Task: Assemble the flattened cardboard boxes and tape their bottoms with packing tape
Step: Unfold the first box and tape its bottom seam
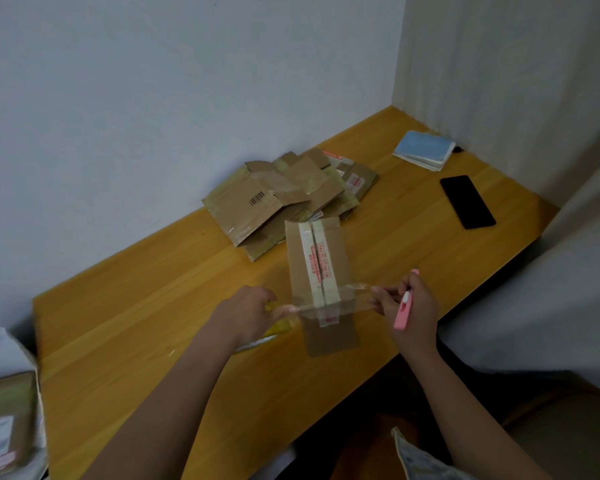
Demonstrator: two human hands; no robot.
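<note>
At frame centre, the small brown cardboard box stands bottom-up for sealing. Left hand and right hand pinch clear packing tape taut across it; the right also grips a pink cutter, ready for trimming.

Clear tape strip between left hand and right hand, across cardboard box.
</note>
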